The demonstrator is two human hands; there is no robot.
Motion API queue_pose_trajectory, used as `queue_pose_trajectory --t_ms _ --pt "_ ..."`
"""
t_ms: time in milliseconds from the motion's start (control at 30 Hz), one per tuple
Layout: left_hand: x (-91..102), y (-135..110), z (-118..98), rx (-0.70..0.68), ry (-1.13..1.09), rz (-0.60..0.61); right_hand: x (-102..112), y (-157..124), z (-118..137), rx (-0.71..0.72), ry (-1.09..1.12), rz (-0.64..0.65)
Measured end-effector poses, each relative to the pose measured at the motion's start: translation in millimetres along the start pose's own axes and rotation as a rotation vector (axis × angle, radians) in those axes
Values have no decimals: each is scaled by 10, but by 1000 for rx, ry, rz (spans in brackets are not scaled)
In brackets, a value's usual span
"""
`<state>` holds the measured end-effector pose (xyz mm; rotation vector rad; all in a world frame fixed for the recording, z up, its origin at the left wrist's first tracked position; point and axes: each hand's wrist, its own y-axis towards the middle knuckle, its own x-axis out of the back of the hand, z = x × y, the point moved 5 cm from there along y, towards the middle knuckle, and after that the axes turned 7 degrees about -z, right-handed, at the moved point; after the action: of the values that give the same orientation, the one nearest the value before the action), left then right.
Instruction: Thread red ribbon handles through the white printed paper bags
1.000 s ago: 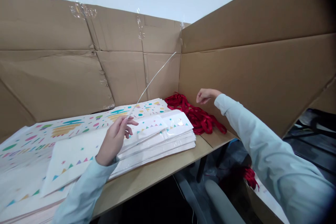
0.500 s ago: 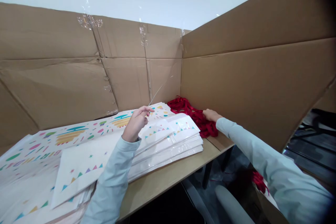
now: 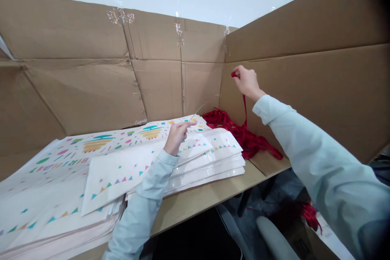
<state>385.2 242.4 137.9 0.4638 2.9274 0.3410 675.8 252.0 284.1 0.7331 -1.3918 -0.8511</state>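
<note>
Right hand [image 3: 247,83]: pinched closed on red satin ribbon [image 3: 243,136], strand raised | ribbon: light, limp, slippery, tangled beside paper bag stack [image 3: 210,165]; best taken by a free end | left hand [image 3: 176,138]: half open, hold on thin wire [image 3: 198,109] unclear

Makeshift packing station, workshop-type: taped cardboard panels [image 3: 158,89] are standing around a wooden desk [image 3: 207,195], stacks of printed paper bags [image 3: 198,174] and red ribbon [image 3: 225,120] are lying on it, grey chair [image 3: 274,237] sitting below.
</note>
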Motion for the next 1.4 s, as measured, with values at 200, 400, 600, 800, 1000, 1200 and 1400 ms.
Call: queue_pose_trajectory --t_ms 200,400,600,800,1000,1200,1400 --pt "32 -53 -15 -41 -112 -70 90 -604 1363 296 239 170" --pt "101 -65 -62 -10 -239 -102 -75 -1184 1712 410 156 227" --pt "70 -87 -56 25 -296 -99 -5 -1361 1744 597 77 -266" --pt "78 -47 15 68 -310 -98 102 -1570 1794 834 -30 -494" --pt "234 -4 -60 38 -258 -169 -25 -1554 1484 638 15 -403" --pt "699 10 -264 -183 -75 -509 -301 -1208 544 179 -145 -15" --pt "917 -41 -445 -388 77 -655 -310 -1012 -226 -174 -250 48"
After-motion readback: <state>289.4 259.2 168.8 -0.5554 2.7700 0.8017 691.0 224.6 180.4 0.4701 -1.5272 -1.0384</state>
